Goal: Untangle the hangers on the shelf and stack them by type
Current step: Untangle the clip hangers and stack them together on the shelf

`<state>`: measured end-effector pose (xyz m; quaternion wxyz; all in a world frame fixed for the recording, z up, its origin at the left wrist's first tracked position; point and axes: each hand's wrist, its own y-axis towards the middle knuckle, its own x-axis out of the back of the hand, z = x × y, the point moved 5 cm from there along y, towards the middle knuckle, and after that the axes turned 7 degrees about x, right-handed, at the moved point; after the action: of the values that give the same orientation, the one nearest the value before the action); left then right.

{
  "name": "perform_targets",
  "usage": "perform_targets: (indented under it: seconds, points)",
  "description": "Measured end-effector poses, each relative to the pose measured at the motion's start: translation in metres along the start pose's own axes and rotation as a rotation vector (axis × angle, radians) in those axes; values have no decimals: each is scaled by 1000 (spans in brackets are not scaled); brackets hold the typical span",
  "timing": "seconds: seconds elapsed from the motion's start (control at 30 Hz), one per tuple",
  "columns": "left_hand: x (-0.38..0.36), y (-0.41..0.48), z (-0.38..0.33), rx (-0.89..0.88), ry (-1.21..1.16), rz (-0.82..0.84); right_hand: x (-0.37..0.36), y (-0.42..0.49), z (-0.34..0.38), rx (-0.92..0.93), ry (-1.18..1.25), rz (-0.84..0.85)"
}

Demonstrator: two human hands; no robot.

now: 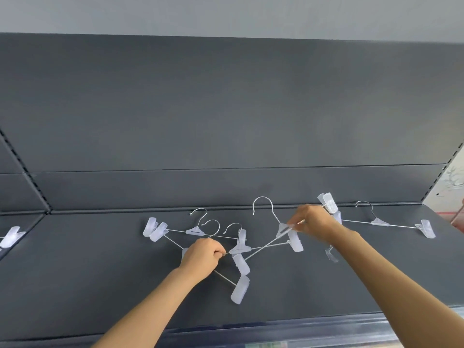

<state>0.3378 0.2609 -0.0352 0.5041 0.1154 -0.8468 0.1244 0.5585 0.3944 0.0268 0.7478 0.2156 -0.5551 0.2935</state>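
Midway, tangled hangers [239,248] between shelf's [100,272] rear and lip.

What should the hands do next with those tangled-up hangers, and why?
Probably the right hand should slide the raised hanger it pinches up and to the right, while the left hand holds the lower hanger down. Their bars cross, so pulling them apart should free one. A lone hanger already lies untangled on the shelf to the right.
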Motion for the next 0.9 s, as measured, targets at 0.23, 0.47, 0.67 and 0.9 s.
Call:
perform_targets:
  seconds: [0.23,0.47,0.67,0.9]
  points:
    - [0,2,4,12,-8,-51,14,-12,-9,-41,-4,-57]
    - [6,4,-22,-131,-142,-91,10,-33,-4,-64,232,-138]
    - [23,4,-23,-216,-146,-51,15,-51,0,-102,380,-190]
    - [81,-4,61,-152,-133,-65,-5,-51,52,-135,390,-157]
